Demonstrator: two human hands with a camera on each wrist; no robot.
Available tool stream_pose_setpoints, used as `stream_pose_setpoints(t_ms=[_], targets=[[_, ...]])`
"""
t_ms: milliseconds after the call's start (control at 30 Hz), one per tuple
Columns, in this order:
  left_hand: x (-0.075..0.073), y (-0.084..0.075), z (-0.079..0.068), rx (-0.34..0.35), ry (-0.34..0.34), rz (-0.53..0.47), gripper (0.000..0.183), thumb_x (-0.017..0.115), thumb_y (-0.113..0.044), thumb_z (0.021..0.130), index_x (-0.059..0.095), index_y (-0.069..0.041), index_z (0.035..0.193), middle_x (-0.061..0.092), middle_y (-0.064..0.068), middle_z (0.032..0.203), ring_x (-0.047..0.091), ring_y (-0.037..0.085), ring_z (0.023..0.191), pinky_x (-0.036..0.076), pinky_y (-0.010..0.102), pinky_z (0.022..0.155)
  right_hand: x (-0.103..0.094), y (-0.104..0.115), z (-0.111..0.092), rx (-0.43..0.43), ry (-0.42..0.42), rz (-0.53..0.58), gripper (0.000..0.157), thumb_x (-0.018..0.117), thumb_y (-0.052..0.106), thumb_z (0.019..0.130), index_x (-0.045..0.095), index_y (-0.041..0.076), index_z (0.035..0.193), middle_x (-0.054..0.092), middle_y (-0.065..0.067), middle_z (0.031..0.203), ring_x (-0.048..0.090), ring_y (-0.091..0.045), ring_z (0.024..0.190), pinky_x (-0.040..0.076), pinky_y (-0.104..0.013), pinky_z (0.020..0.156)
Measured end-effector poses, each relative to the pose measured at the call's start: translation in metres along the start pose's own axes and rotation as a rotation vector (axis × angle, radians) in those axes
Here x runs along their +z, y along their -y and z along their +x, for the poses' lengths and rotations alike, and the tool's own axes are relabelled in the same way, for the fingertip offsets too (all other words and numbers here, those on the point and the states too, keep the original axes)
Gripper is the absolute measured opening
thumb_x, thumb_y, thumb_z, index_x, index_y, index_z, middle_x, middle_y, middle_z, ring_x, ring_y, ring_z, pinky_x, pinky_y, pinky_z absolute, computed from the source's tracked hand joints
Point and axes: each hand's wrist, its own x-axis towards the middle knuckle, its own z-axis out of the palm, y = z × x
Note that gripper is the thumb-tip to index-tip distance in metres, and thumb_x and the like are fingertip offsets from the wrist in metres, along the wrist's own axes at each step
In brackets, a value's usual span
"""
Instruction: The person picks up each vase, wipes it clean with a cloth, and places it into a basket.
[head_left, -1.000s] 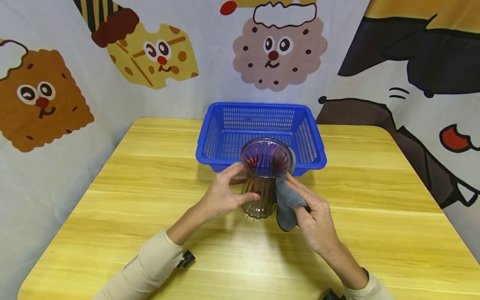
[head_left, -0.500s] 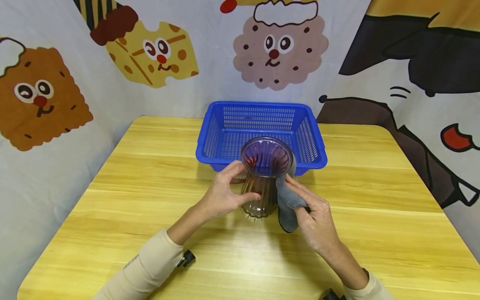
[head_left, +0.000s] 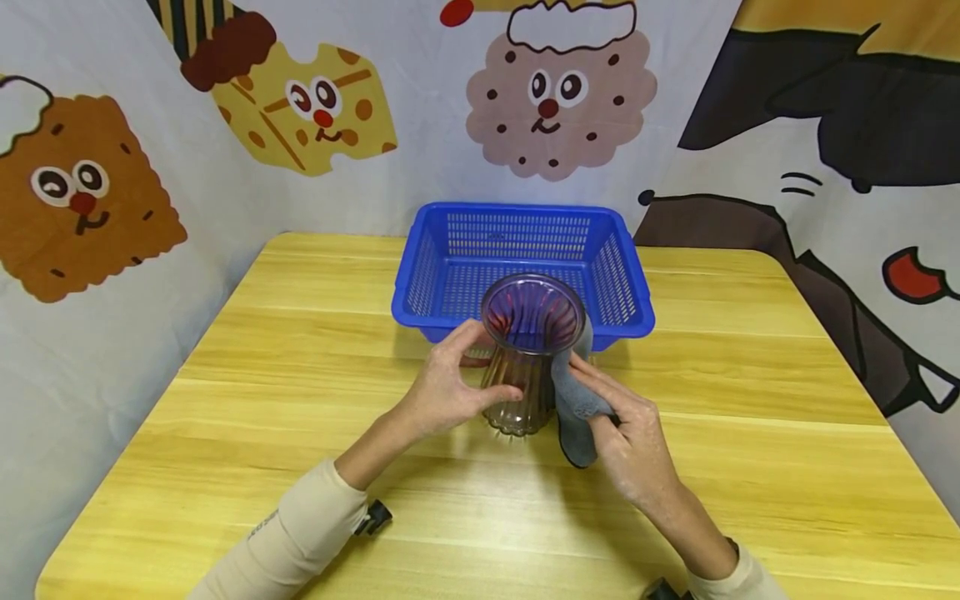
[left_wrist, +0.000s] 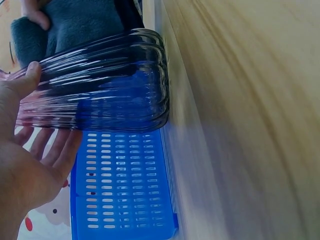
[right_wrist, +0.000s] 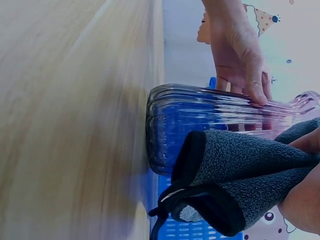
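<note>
A tall ribbed glass vase [head_left: 534, 379], tinted pink-purple toward its flared rim, stands upright on the table with its scalloped base down. My left hand [head_left: 442, 392] grips it from the left, thumb across the near side and fingers behind. On the other side, my right hand [head_left: 633, 433] pinches a folded grey cloth [head_left: 577, 400] that lies along the vase's right side, just under the rim. The right wrist view shows the cloth's dark edging and a small loop; most right-hand fingers are out of that frame. In the left wrist view the vase [left_wrist: 110, 85] overlaps the basket.
A blue plastic basket [head_left: 411, 321] with slotted walls stands right behind the vase. The wooden table [head_left: 300, 350] reaches back to a white curtain [head_left: 420, 150] printed with cartoon food and an animal. Black straps' ends hang by both cuffs.
The lower end of the cloth has shifted slightly to the right and down. Vase, basket and both hands stay nearly where they were.
</note>
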Motion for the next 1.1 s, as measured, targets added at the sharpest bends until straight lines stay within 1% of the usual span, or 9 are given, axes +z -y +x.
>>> stream_pose_setpoints(t_ms=[233, 467, 533, 767, 933, 1100], targets=[[0.0001, -0.002, 0.0006, -0.026, -0.008, -0.02, 0.077, 0.097, -0.01, 0.068, 0.059, -0.005, 0.134, 0.061, 0.002, 0.117, 0.061, 0.017, 0.108, 0.059, 0.029, 0.09, -0.0001, -0.0014, -0.0009, 0.018, 0.011, -0.017, 0.059, 0.048, -0.025, 0.077, 0.07, 0.0, 0.126, 0.062, -0.005, 0.137, 0.056, -0.023, 0.127, 0.041, -0.018, 0.108], [-0.0001, -0.0024, 0.0015, -0.028, -0.021, -0.014, 0.08, 0.098, -0.011, 0.066, 0.058, -0.007, 0.135, 0.061, 0.003, 0.115, 0.062, 0.018, 0.107, 0.059, 0.029, 0.088, 0.0003, -0.0028, -0.0006, 0.024, 0.018, -0.025, 0.058, 0.049, -0.024, 0.078, 0.07, 0.001, 0.127, 0.063, -0.004, 0.137, 0.056, -0.027, 0.127, 0.04, -0.018, 0.109], [-0.0002, -0.0025, 0.0015, -0.026, -0.024, -0.013, 0.078, 0.098, -0.011, 0.066, 0.059, -0.007, 0.133, 0.061, 0.003, 0.114, 0.062, 0.018, 0.106, 0.06, 0.029, 0.088, 0.0004, -0.0032, -0.0006, 0.021, 0.019, -0.025, 0.059, 0.049, -0.024, 0.078, 0.07, 0.001, 0.127, 0.063, -0.004, 0.137, 0.056, -0.029, 0.127, 0.04, -0.018, 0.109], [0.0006, -0.0025, 0.0, -0.034, -0.037, -0.012, 0.08, 0.099, -0.011, 0.065, 0.059, -0.007, 0.134, 0.061, 0.001, 0.112, 0.061, 0.017, 0.106, 0.06, 0.029, 0.087, 0.0002, -0.0037, -0.0029, 0.023, 0.033, -0.039, 0.063, 0.046, -0.024, 0.075, 0.07, 0.001, 0.127, 0.062, -0.004, 0.137, 0.056, -0.034, 0.127, 0.038, -0.016, 0.109], [0.0014, -0.0028, -0.0004, -0.047, -0.041, -0.011, 0.081, 0.099, -0.012, 0.064, 0.059, -0.008, 0.134, 0.06, 0.0, 0.112, 0.061, 0.016, 0.106, 0.06, 0.029, 0.087, -0.0002, -0.0048, -0.0042, 0.037, 0.045, -0.053, 0.061, 0.046, -0.022, 0.076, 0.07, 0.001, 0.127, 0.062, -0.003, 0.138, 0.055, -0.035, 0.128, 0.037, -0.016, 0.11], [0.0015, -0.0041, -0.0013, -0.065, -0.041, -0.008, 0.083, 0.1, -0.014, 0.063, 0.059, -0.009, 0.136, 0.061, 0.0, 0.113, 0.062, 0.017, 0.107, 0.06, 0.029, 0.087, -0.001, -0.0056, -0.0055, 0.065, 0.06, -0.078, 0.059, 0.047, -0.02, 0.078, 0.07, 0.001, 0.128, 0.062, 0.001, 0.138, 0.055, -0.032, 0.129, 0.037, -0.016, 0.11]])
